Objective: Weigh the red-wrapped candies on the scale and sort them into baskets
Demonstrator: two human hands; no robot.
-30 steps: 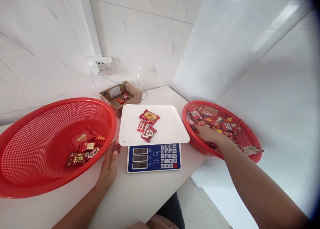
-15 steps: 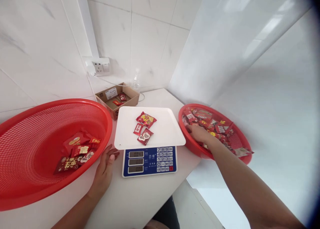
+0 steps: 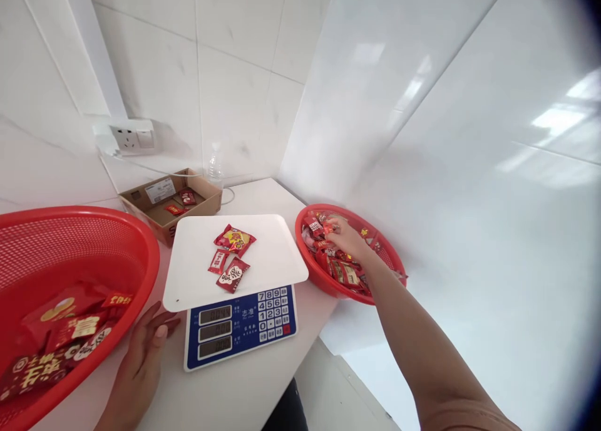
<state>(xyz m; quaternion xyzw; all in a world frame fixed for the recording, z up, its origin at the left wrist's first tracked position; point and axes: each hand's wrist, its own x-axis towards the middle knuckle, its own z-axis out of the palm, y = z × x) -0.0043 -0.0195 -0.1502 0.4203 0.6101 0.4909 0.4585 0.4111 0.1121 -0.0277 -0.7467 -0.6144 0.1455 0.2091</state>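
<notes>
My right hand (image 3: 348, 238) is in the right red basket (image 3: 307, 255), its fingers closed on a small red snack packet (image 3: 330, 228). Wrapped red snacks (image 3: 345, 271) fill much of that basket. Between the left basket (image 3: 149, 255) and the digital scale (image 3: 241, 326), my left hand (image 3: 143, 356) rests by the white table with its fingers apart, holding nothing. On the scale's white tray (image 3: 277, 249) lie three packets: a red and yellow one (image 3: 235, 240), a small red one (image 3: 218, 261) and a dark red one (image 3: 233, 275).
Several larger red packets (image 3: 70, 331) lie in the left basket. Behind the tray stands a cardboard box (image 3: 206, 196) with a few red packets inside, and a clear plastic bottle (image 3: 215, 165) beside it. A wall socket (image 3: 129, 138) and tiled walls bound the table (image 3: 253, 199).
The view has turned to the right, so the scale and baskets appear further left. My right hand has risen among the packets and now grips a red one. My left hand stays beside the scale.
</notes>
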